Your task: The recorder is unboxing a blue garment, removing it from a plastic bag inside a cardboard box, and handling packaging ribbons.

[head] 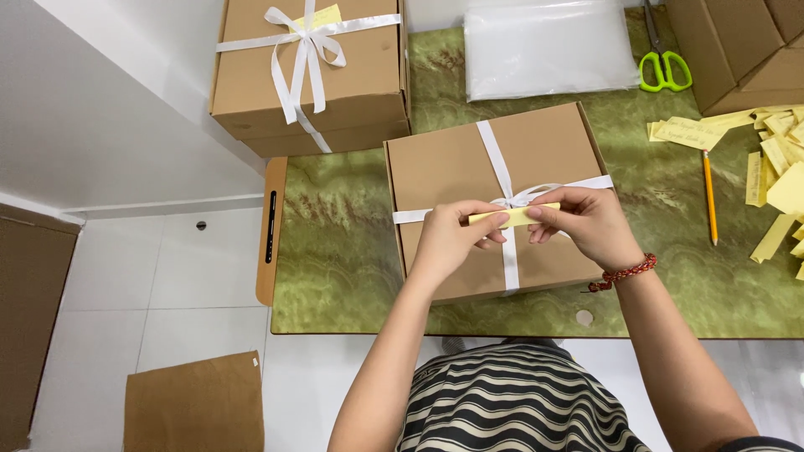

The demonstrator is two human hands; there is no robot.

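Head view: both hands' fingers (494, 221) pinch a yellow paper strip (515, 216) above a ribboned box (452, 167)

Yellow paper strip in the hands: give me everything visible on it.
The yellow paper strip is a narrow, pale yellow slip, paper by the look of it, held roughly level. The left hand pinches its left end, the right hand its right end. It sits just above the white ribbon crossing on the brown cardboard box; whether it touches the ribbon cannot be told. No writing is legible on it.
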